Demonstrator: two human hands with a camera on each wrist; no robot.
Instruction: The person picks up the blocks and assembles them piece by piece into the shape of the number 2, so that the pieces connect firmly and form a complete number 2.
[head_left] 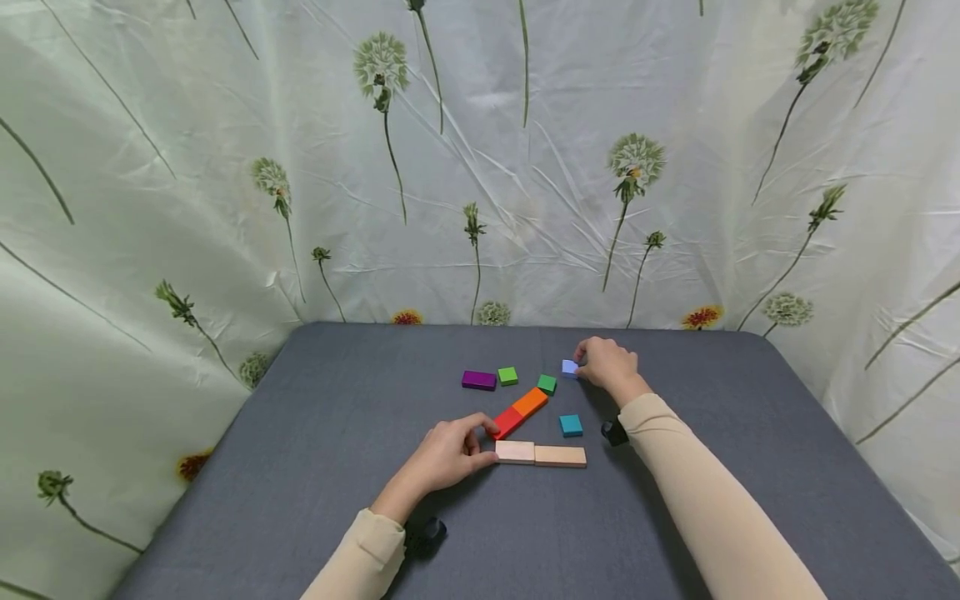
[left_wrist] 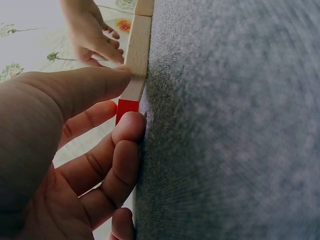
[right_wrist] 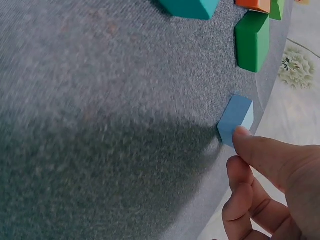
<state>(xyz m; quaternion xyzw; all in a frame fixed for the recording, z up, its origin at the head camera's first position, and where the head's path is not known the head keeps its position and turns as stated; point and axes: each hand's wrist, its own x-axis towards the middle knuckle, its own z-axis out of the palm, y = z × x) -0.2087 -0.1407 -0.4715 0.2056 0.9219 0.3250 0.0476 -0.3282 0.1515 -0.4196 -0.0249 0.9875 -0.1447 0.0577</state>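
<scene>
On a gray table (head_left: pixel 315 467), 9 blocks are counted: 1 purple block (head_left: pixel 478 381), 1 lime block (head_left: pixel 507 376), 1 dark green block (head_left: pixel 547 385), 1 light blue block (head_left: pixel 568 368), 1 orange block (head_left: pixel 532 402), 1 red block (head_left: pixel 509 422), 1 teal block (head_left: pixel 571 426), 1 pale wooden block (head_left: pixel 515 452) and 1 tan wooden block (head_left: pixel 560 456). Near the table's far edge, purple, lime, dark green and light blue are spread from left to right. The light blue block is pinched by the right hand (head_left: pixel 609 367), and its right end is covered. Red and orange are set end to end, slanting toward the far edge; the 2 wooden blocks are set end to end below them, with teal nearby. By the left hand (head_left: pixel 446 454), spread moderately wide, the red block is touched with the forefinger and the pale wooden block with the thumb. 2 cream sleeves (head_left: pixel 697 475) are seen. Beyond the far edge, 1 dandelion-patterned cloth (head_left: pixel 525 167) is hung.
</scene>
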